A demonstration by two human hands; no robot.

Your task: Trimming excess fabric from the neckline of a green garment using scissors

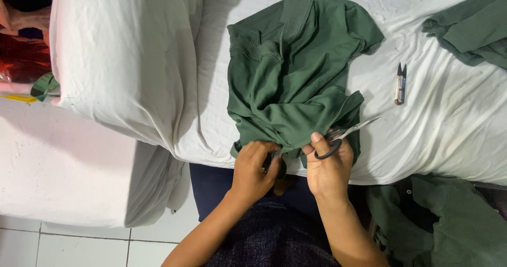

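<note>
My left hand [253, 166] pinches the hem of the dark green polo shirt [293, 77] at the near edge of the white-sheeted worktop [449, 129]. My right hand [328, 166] grips black-handled scissors [343, 135]; I'd keep the fabric taut, blades clear of my fingers. Thread snips [401, 85] lie farther right.

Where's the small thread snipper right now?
In the head view, the small thread snipper lies on the white sheet, right of the green polo shirt, beyond the right hand.
</note>
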